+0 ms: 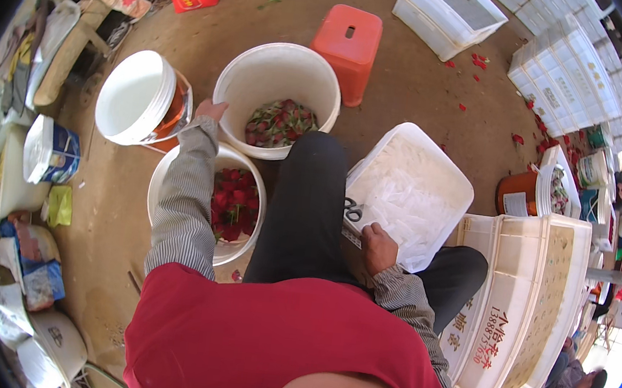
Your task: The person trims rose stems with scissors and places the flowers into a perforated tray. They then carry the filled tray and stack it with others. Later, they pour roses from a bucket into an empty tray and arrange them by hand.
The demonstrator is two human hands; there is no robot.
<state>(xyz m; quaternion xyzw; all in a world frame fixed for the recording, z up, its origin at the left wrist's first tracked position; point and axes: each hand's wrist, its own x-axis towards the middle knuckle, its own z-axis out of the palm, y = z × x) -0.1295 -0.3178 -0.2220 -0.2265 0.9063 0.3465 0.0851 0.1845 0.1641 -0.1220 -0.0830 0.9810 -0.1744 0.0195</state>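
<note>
My left hand [211, 111] grips the rim of a large white plastic bucket [329, 99] with red rosebuds and green sepals [281, 124] at its bottom. A second white bucket [256, 185], partly behind my left sleeve, holds red rose heads [235, 203]. My right hand [379, 249] is closed at the near edge of a white plastic tub [463, 181] across my leg; whether it grips the edge or something small is unclear. The tub holds many translucent whitish plastic pieces [403, 186]. Dark-handled scissors [353, 210] lie at its left edge.
A red plastic stool [355, 39] stands beyond the large bucket. Another white bucket [133, 98] is at left. Stacked white crates [542, 264] stand at right, more [567, 79] behind. Red petals [517, 139] lie on the floor. A person [569, 386] is at lower right.
</note>
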